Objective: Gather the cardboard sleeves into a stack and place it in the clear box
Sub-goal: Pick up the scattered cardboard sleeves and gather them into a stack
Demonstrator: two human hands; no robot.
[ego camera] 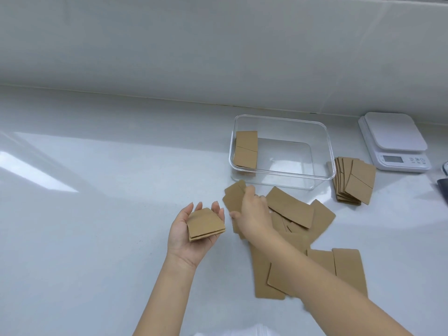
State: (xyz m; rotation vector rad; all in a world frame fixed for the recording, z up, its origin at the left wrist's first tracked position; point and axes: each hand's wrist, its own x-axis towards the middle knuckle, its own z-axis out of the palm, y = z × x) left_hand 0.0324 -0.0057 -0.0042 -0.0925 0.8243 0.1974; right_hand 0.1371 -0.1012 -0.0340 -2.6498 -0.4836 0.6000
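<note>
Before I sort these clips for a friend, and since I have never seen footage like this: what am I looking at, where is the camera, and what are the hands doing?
There is no machine here, only a person working with bare hands. The single picture comes from a camera worn on the head, looking forward and down at a white counter.

The left hand is palm up and carries a small stack of cardboard sleeves. The right hand reaches into the loose sleeves scattered on the counter and grips some at their left edge.

Behind them stands a clear box with a few sleeves already standing at its left end. To its right lies a fanned pile of sleeves, and beyond that a white kitchen scale. A dark object at the right edge is cut off.
</note>
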